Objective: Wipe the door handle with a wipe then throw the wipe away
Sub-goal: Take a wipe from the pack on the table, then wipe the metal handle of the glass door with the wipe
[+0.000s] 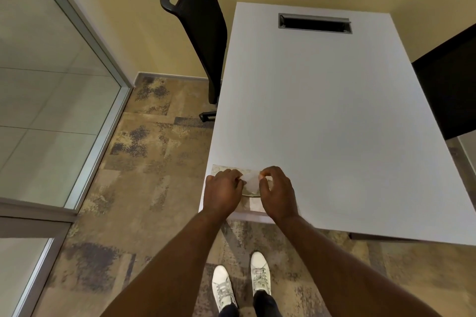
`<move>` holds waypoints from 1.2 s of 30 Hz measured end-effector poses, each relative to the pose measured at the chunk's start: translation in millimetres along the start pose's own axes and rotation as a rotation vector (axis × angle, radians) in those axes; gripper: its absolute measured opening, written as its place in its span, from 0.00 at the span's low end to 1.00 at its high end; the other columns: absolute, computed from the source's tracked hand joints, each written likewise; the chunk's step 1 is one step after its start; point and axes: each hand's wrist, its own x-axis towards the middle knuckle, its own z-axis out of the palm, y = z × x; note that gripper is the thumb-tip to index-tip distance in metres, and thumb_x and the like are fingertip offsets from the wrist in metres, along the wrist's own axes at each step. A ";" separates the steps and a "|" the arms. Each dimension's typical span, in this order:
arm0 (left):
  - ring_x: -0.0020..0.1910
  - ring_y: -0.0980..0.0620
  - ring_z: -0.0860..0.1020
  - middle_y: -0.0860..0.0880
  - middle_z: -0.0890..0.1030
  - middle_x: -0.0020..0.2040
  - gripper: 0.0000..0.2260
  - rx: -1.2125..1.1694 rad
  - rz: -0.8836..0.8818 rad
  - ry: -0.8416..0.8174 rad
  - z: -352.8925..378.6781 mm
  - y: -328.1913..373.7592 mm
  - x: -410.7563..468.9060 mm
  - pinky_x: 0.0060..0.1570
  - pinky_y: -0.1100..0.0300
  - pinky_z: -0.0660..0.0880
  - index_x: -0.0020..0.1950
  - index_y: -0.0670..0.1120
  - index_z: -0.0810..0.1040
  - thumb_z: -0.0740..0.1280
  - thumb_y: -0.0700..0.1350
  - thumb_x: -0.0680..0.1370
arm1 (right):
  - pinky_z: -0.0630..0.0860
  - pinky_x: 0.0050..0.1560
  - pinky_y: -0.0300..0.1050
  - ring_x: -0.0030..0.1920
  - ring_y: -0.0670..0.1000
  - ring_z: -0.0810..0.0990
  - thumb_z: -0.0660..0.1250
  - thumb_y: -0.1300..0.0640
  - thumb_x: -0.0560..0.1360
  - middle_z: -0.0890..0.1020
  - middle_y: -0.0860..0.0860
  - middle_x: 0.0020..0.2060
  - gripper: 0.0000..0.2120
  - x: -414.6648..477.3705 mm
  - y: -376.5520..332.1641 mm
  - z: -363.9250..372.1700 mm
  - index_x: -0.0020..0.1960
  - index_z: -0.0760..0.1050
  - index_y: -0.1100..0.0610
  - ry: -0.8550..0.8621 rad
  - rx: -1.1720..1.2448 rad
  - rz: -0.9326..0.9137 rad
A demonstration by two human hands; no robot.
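The wipe (252, 180) is a thin, pale, half see-through sheet held up between both hands just above the near left corner of the table (334, 110). It looks very light and limp, probably damp, so it will likely fold and cling to itself rather than keep any shape; it could tear if pulled hard from two sides. The best hold seems to be a pinch at an edge or corner, then bunching it into the palm for wiping.

The left hand (223, 190) has its fingertips closed on the left edge of the wipe, and the right hand (277, 192) pinches the right edge with thumb and forefinger. Under the hands lies a flat, patterned packet (224, 169), with what looks like a round opening edge showing beneath the wipe. It is flush on the table top. No brand, label or writing can be read on it; the print is too blurred.

Further out, a black chair (195, 20) stands at the table's left side, a cable slot (314, 23) sits at the far end, and a glass partition (51, 85) runs along the left. No door handle or bin is in view.
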 end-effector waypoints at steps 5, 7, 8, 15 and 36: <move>0.47 0.50 0.81 0.53 0.84 0.46 0.06 -0.147 -0.012 0.042 -11.2 7.5 0.0 0.54 0.55 0.65 0.54 0.49 0.81 0.66 0.48 0.82 | 0.77 0.47 0.42 0.47 0.50 0.81 0.64 0.60 0.81 0.82 0.46 0.44 0.02 6.0 -14.7 -7.3 0.52 0.74 0.54 0.015 0.100 0.083; 0.44 0.49 0.80 0.53 0.83 0.42 0.05 -0.272 -0.069 0.034 -16.0 9.7 0.1 0.51 0.55 0.68 0.51 0.47 0.79 0.65 0.47 0.82 | 0.74 0.44 0.36 0.46 0.50 0.81 0.63 0.60 0.82 0.82 0.47 0.44 0.02 9.6 -21.2 -9.3 0.52 0.74 0.55 0.031 0.132 0.108; 0.42 0.49 0.80 0.53 0.82 0.40 0.05 -0.339 -0.103 0.025 -18.2 10.3 0.8 0.48 0.54 0.71 0.50 0.47 0.79 0.65 0.46 0.82 | 0.73 0.42 0.32 0.45 0.50 0.81 0.63 0.60 0.82 0.82 0.47 0.43 0.02 11.1 -24.8 -10.1 0.52 0.74 0.55 0.034 0.149 0.121; 0.42 0.46 0.78 0.45 0.81 0.43 0.05 -0.705 -0.315 0.115 -47.5 15.4 5.5 0.43 0.52 0.75 0.48 0.44 0.76 0.62 0.40 0.82 | 0.74 0.41 0.34 0.44 0.51 0.83 0.61 0.62 0.82 0.82 0.49 0.41 0.06 26.5 -52.7 -15.8 0.49 0.71 0.53 0.137 0.260 0.208; 0.37 0.50 0.70 0.47 0.73 0.36 0.10 -0.977 -0.441 0.722 -195.0 4.4 -41.4 0.38 0.54 0.67 0.42 0.39 0.75 0.62 0.45 0.74 | 0.80 0.42 0.45 0.50 0.55 0.81 0.60 0.59 0.83 0.81 0.56 0.53 0.09 74.0 -218.2 7.5 0.60 0.77 0.56 -0.186 0.937 0.523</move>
